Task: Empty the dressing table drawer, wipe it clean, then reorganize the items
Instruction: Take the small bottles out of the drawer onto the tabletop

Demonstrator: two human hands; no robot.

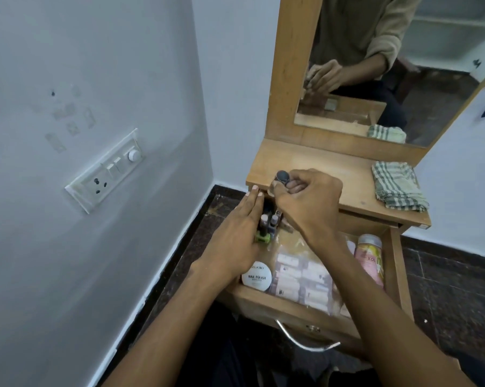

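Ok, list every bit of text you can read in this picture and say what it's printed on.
"NAIL POLISH": on the lid of the round white tub at the drawer's front left; the brand line above it and the small line below are too blurred to read.
"XOL", partly hidden: on the pink bottle lying at the drawer's right.
Print on the bagged sachets: too small to read.

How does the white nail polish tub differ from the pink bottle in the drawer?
The nail polish tub is white, round and flat; the pink bottle is tall and lies on its side. The tub sits at the drawer's front left, the bottle along its right wall. Neither is touched by a hand.
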